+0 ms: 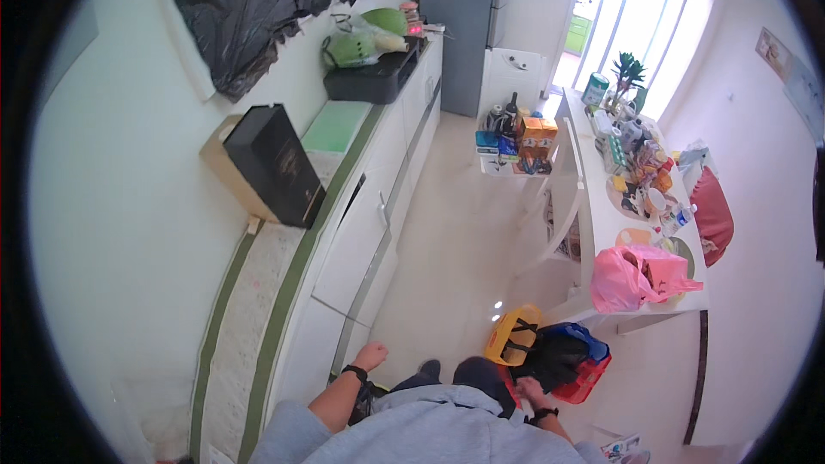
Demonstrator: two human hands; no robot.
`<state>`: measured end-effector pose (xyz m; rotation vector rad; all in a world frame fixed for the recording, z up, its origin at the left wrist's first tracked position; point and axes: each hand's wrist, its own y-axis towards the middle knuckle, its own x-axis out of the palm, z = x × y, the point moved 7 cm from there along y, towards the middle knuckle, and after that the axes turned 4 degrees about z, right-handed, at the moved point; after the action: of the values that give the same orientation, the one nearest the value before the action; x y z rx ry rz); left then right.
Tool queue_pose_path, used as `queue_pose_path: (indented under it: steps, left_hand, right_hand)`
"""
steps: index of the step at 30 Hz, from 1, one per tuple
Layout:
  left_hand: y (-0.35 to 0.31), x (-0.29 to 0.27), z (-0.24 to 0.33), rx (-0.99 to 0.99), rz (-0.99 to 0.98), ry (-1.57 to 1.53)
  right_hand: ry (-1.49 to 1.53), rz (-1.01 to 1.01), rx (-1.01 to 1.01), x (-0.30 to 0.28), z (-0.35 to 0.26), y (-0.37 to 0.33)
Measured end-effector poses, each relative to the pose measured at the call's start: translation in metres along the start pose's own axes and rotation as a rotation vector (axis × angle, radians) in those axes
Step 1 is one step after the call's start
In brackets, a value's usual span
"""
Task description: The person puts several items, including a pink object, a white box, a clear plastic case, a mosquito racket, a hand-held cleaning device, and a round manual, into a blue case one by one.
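Note:
My left hand (371, 355) is closed in a loose fist beside the low white cabinet (352, 249), and nothing shows in it. A dark band circles that wrist. On the other side of my body, my right hand (531, 390) hangs with its fingers curled, and I see nothing held in them. Behind it in the picture are a black bag (550, 357) and a red basket (584, 382) on the floor. Next to these stands a yellow container (513, 335) with dark straps. Whether my right hand touches the bag, I cannot tell.
A white table (606, 228) at right carries a pink plastic bag (632, 279), bottles and a plant (627, 73). A white chair (563, 198) stands against it. Boxes and bottles sit on another chair ahead. A tall black box (275, 167) leans on the cabinet.

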<state>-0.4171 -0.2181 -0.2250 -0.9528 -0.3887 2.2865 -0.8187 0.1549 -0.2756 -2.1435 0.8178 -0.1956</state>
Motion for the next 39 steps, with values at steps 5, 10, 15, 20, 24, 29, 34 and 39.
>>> queue_pose_path:
  steps: [5, 10, 15, 20, 24, 29, 34, 39]
  left_hand:
    - [0.055, 0.009, 0.020, -0.044, -0.060, -0.103]
    - [0.058, 0.020, 0.006, 0.204, -0.350, 0.354]
    - [0.074, 0.017, -0.016, -0.030, -0.284, 0.446]
    - [0.135, -0.014, 0.052, -0.267, -0.134, 0.158]
    - [0.209, -0.043, 0.121, -0.121, -0.106, 0.151]
    - [0.339, -0.078, 0.233, -0.308, -0.031, -0.364]
    - [0.445, -0.067, 0.316, -0.100, -0.120, -0.324]
    - [0.504, -0.028, 0.295, 0.009, -0.456, 0.161]
  right_hand:
    - [-0.069, -0.071, -0.123, 0.015, -0.117, 0.056]
    - [-0.234, -0.077, -0.161, -0.005, -0.083, 0.174]
    - [-0.306, -0.211, -0.298, 0.033, -0.206, 0.203]
    - [-0.437, 0.070, -0.595, 0.035, -0.419, 0.224]
    - [-0.586, 0.289, -0.944, 0.009, -0.598, 0.215]
    - [-0.702, 0.665, -1.108, -0.050, -0.740, 0.184]
    - [-0.738, 0.969, -0.986, -0.095, -0.763, 0.218]
    - [-0.872, 1.029, -0.944, -0.095, -0.769, 0.230]
